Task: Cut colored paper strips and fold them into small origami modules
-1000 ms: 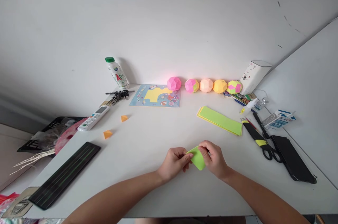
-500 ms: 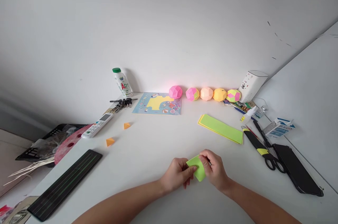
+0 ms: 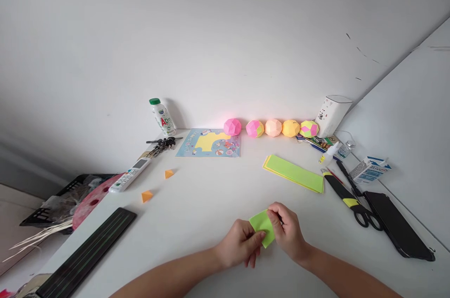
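A small green piece of paper [image 3: 260,221] is held between my two hands above the white table's near part. My left hand [image 3: 242,243] pinches its lower left side, thumb on top and fingers underneath. At the upper right edge, my right hand [image 3: 287,228] grips the same paper between thumb and fingers. Beyond my hands lies a stack of green and yellow paper strips [image 3: 294,174]. Two small folded orange paper pieces [image 3: 169,174] rest on the table to the left.
Several faceted paper balls [image 3: 273,128] line the wall beside a printed card [image 3: 211,143]. At right lie scissors [image 3: 365,219], a utility knife [image 3: 340,189], a glue bottle [image 3: 329,153] and a black phone [image 3: 399,226]. A remote [image 3: 130,175], keys [image 3: 164,145], a bottle [image 3: 162,117] and a dark slab [image 3: 87,251] are left.
The camera view has tilted slightly, so most things sit a little lower. Both hands still grip the green paper, with only a slight shift of it.
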Demonstrator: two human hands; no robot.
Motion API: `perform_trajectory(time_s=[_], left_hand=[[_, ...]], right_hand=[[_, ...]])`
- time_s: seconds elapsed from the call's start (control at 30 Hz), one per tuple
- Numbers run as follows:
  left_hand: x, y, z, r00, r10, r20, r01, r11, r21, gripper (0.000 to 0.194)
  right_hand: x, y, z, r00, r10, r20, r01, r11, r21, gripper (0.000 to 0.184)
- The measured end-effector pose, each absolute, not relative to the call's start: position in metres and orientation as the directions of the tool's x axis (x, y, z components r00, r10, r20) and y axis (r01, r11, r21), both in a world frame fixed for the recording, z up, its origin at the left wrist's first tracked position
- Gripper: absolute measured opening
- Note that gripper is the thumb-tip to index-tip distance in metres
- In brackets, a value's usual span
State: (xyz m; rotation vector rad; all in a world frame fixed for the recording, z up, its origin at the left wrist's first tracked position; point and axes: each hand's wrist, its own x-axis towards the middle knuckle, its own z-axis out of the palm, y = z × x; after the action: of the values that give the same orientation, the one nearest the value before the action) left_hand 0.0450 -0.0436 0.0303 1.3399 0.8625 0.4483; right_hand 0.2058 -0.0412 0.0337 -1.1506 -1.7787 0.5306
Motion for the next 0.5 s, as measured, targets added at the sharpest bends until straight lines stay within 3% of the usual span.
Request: perform_trajectory(time_s=[0.23, 0.5], left_hand=[[0.0500, -0.0476, 0.0247, 0.649, 0.731, -0.210, 0.064, 0.222, 0.973, 0.042], [0.0463, -0.0462, 0.0253, 0.678, 0.680, -0.279, 0.114, 0.278, 0.954, 0.050]], right_hand=[[0.2070, -0.0411, 0.0347, -0.075, 0.881, 0.468, 0.456, 0.447, -0.769, 0.020], [0.2064, -0.0423, 0.0363, -0.039, 0.893, 0.448, 0.428, 0.420, -0.800, 0.022]])
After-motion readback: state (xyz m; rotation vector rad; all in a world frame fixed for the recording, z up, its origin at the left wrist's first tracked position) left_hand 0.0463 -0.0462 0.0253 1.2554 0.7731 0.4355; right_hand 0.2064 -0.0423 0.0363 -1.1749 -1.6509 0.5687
